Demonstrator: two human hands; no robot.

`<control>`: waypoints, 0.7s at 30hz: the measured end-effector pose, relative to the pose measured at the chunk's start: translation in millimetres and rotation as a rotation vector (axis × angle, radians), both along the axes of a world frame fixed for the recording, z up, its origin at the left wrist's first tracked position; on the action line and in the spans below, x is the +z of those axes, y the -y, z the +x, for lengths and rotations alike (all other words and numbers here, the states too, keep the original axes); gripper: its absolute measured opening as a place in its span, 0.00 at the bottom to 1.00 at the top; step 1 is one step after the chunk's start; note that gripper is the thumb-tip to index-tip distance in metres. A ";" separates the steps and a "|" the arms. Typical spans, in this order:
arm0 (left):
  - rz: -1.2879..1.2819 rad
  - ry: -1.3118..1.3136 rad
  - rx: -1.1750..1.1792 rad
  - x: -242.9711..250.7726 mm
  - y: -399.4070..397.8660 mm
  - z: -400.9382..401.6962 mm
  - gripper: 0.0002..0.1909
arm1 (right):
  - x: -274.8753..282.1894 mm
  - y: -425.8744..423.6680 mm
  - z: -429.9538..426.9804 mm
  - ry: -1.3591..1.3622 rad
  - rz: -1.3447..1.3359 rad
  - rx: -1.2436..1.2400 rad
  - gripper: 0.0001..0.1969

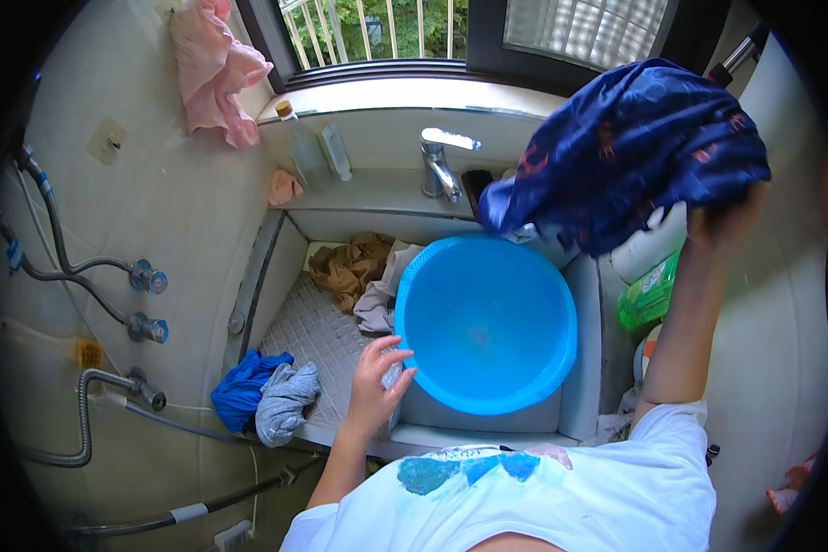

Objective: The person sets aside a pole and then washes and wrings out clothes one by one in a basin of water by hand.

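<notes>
A dark blue patterned garment [628,152] hangs bunched from my right hand [724,214], raised over the right side of the sink. The cloth partly covers that hand's fingers. My left hand [379,383] is empty, its fingers spread close to the left rim of a blue plastic basin [483,324]; whether they touch it I cannot tell. The basin stands in the sink and seems to hold water. Left of it, a brown cloth [352,269] and a pale grey cloth [386,290] lie against the back of the sink's ribbed washboard [317,331].
A blue cloth [245,390] and a twisted grey cloth [286,403] rest on the sink's left front corner. Behind stands a chrome faucet [438,165]. A green detergent bottle [652,293] is at the right; a pink cloth [214,76] hangs on the left wall.
</notes>
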State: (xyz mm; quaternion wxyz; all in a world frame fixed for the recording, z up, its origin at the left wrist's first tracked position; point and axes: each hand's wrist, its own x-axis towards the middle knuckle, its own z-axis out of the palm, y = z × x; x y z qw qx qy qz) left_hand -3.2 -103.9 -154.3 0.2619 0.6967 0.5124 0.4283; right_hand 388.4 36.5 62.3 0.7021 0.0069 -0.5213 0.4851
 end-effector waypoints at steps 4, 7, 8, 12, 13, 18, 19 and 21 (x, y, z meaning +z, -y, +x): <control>-0.120 0.327 -0.047 17.0 -13.9 25.1 0.25 | -31.4 40.8 -26.4 -0.019 -0.354 -0.227 0.18; -0.247 0.739 -0.124 15.2 -30.2 48.7 0.35 | -90.3 45.3 -76.2 0.293 -0.342 -0.107 0.16; -0.259 0.918 -0.216 9.2 -39.4 53.1 0.39 | -105.5 48.7 -87.2 0.507 -0.296 -0.208 0.18; -0.200 0.482 -0.228 -25.9 -74.5 68.5 0.44 | -170.0 52.1 -97.9 0.983 -0.357 -0.061 0.26; -0.077 0.159 -0.258 -29.1 -81.7 67.9 0.47 | -182.7 53.5 -94.4 1.054 -0.434 0.053 0.27; -0.576 -0.717 -0.306 -84.2 -63.1 105.2 0.51 | -299.1 65.9 -77.5 1.602 -0.625 -0.120 0.37; -0.590 -0.815 -0.286 -106.1 -62.5 113.1 0.48 | -321.3 71.2 -78.6 1.606 -0.499 -0.167 0.40; -0.619 -0.811 -0.277 -143.6 -74.3 116.6 0.42 | -334.0 71.8 -99.0 1.743 -0.634 -0.176 0.44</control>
